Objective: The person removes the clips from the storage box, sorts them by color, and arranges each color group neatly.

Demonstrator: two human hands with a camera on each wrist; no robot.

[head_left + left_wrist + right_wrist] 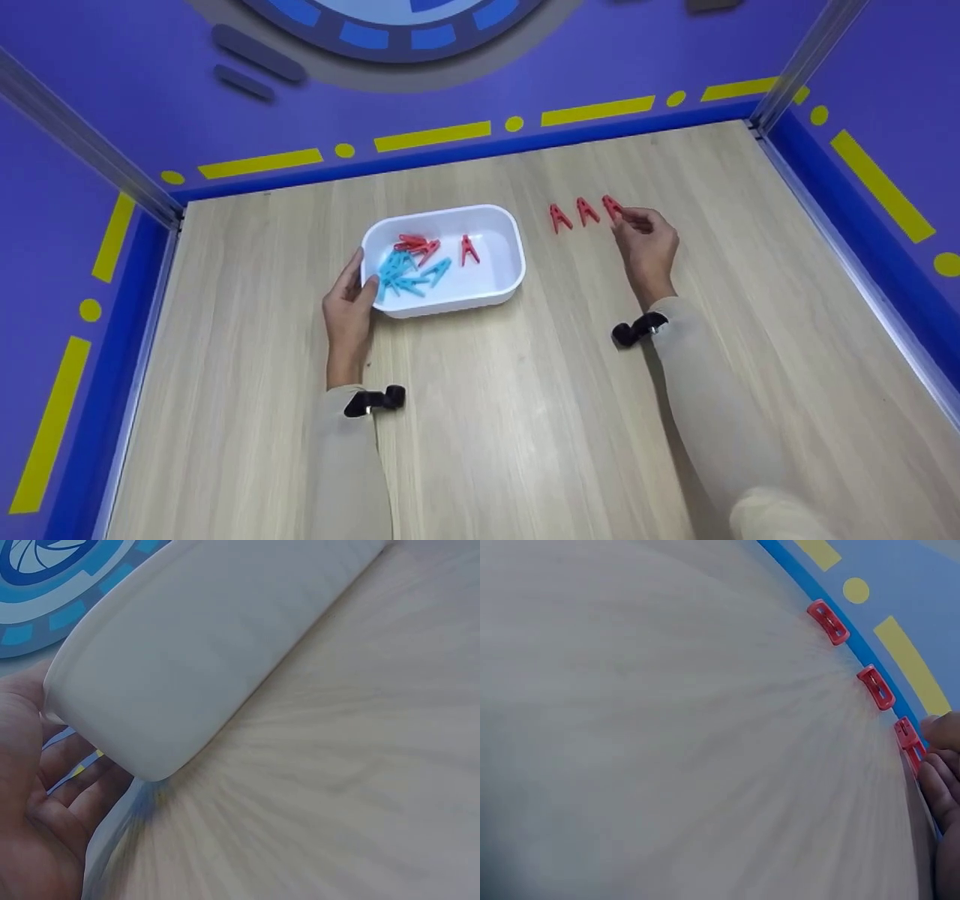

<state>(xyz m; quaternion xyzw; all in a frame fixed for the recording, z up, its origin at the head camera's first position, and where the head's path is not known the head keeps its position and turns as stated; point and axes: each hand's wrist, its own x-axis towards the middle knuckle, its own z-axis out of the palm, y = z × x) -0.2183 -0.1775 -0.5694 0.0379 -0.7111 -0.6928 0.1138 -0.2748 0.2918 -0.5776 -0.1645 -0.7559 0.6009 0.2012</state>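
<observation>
My left hand [349, 311] grips the left end of a white plastic tub [499, 294], its thumb over the rim. The left wrist view has the tub's outer wall [180, 660] with fingers around its corner. Inside lie several light-blue clothespins [409, 285], a small pile of red clothespins [427, 251] and a separate red clothespin [469, 251]. To the right of the tub, my right hand [649, 244] pinches a red clothespin [611, 205] between thumb and fingers. Two more red clothespins, a left one [559, 218] and a middle one [587, 211], stand in line with it.
Everything is on a pale wooden table [480, 420]. Purple panels with yellow markings [442, 137] enclose its back and sides, joined by metal corner posts. Black camera mounts sit on the left wrist [375, 401] and the right wrist [637, 330].
</observation>
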